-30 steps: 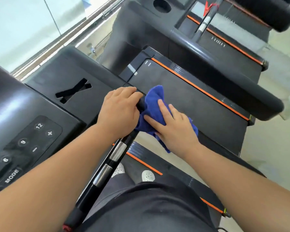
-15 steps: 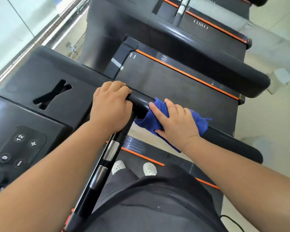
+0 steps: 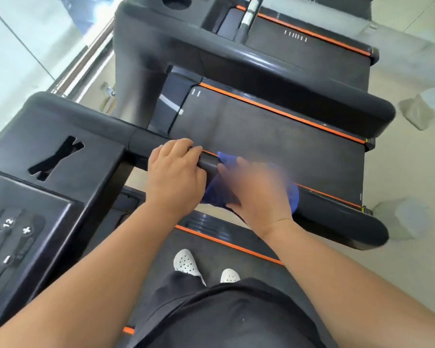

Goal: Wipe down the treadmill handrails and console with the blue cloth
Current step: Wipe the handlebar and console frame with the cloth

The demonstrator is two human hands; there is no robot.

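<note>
Cloth, blue, bunched on your treadmill's right handrail, about midway along the bar; most of it sits under your right hand, with one corner poking up past the fingertips and a fold showing at the far side of the palm.

Right hand: laid flat over the cloth, fingers extended and pressed down on it against the rail rather than curled round; motion-blurred, so the exact finger spread cannot be told.

Left hand: closed around the same handrail just beside the cloth, nearer the console, fingers wrapped over the top of the bar. It holds nothing else.

Console: at the left edge of the view, black, with an X-shaped slot in its upper panel and a keypad below showing "12", plus and minus.

Belt: beneath you, orange-striped along its right edge; your two white perforated shoes stand on it.

Neighbouring treadmill: beyond the right handrail, same black-and-orange build, its own handrail well apart from yours.
</note>
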